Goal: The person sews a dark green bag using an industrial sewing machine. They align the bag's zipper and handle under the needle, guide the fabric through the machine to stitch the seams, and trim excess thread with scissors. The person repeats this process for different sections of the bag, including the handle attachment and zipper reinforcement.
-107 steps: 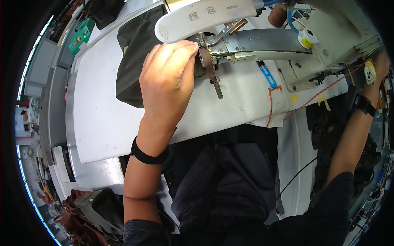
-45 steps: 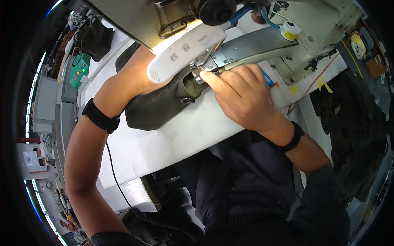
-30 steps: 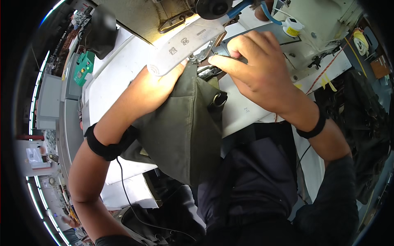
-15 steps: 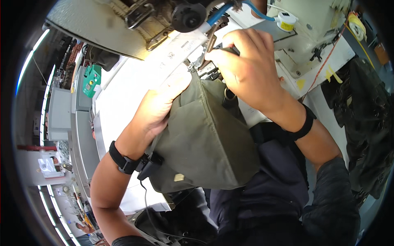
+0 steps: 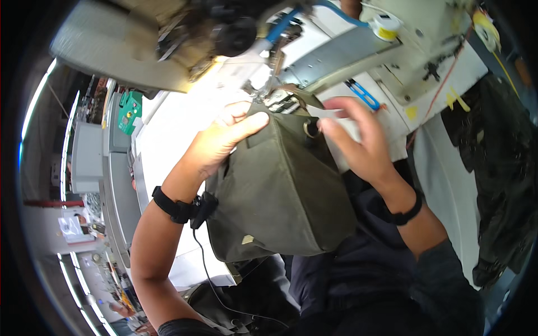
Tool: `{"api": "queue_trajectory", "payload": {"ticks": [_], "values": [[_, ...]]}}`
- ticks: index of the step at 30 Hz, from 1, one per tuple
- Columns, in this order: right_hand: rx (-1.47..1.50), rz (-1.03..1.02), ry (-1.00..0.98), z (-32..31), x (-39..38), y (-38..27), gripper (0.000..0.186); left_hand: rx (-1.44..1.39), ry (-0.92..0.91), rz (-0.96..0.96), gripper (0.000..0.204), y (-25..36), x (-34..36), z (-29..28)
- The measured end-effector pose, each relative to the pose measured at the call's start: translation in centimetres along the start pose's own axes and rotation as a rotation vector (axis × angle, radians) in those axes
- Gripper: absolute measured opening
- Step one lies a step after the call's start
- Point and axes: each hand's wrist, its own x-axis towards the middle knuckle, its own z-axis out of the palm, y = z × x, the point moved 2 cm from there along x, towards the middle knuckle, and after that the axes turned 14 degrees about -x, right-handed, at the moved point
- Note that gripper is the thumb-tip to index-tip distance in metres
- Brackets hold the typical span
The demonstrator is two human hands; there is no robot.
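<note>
An olive-green fabric bag hangs over the near edge of the work surface, its top end close to the sewing machine's needle area. My left hand grips the bag's upper left edge, thumb lying on top of the cloth. Beside the bag's upper right side is my right hand, thumb and fingers apart with nothing between them. Its fingertips come close to a metal ring on the bag; whether they touch the cloth I cannot tell.
The machine head, blurred, overhangs the top. Blue-handled snips lie right of the needle area. A white spool with a yellow label stands on the machine bed. A green box is far left; dark cloth hangs at right.
My right hand has left the needle area, moving down toward me, and its fingers have spread. My left thumb now lies over the bag's top. The snips have come into sight.
</note>
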Motion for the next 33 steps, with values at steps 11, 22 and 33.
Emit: {"api": "queue_trajectory", "payload": {"ticks": [11,22,33], "values": [[0.765,0.487,-0.49,3.6,1.4,-2.0,0.031,0.182,0.079,-0.038,0.026,0.9,-0.4,0.2],[0.76,0.601,-0.425,3.4,1.8,-3.3,0.029,0.23,0.111,0.089,0.034,0.4,-1.3,0.8],[0.736,0.676,-0.463,3.2,2.9,-3.4,0.033,0.322,0.035,0.217,0.031,0.2,0.1,-0.6]]}}
